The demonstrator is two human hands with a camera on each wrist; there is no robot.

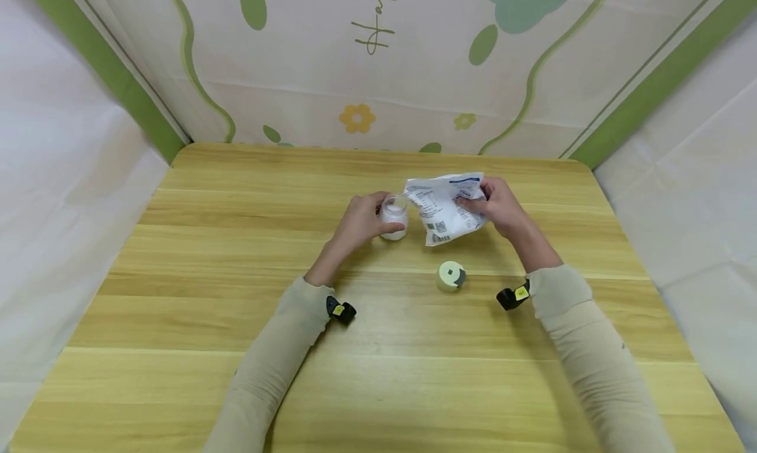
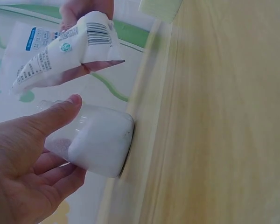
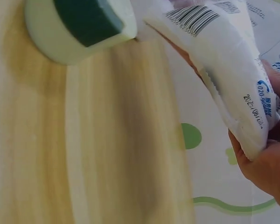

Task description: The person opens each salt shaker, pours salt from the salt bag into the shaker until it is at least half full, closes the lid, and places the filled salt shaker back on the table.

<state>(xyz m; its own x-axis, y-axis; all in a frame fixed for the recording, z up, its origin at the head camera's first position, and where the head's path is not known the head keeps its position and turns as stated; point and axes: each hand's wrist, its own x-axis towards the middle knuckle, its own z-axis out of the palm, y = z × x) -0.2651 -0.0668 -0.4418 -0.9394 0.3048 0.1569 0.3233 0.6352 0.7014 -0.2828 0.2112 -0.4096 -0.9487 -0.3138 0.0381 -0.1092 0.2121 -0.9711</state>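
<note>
My left hand (image 1: 362,221) holds a small clear jar (image 1: 393,224) by its sides, thumb and fingers around it. The jar stands upright on the table, its mouth uncovered, with white powder or grains (image 2: 102,142) inside. To the right of it, my right hand (image 1: 501,206) grips a white printed plastic bag (image 1: 445,211) by its right side, thumb in front. The bag is raised above the table and tilted, its left corner close to the jar's mouth. A barcode (image 3: 193,19) and blue print show on the bag in the right wrist view.
A pale green round lid (image 1: 449,279) with a dark green patch lies on the wooden table (image 1: 195,295), in front of the bag. A printed cloth (image 1: 296,58) with flowers hangs behind the table's back edge. White sheets hang at both sides.
</note>
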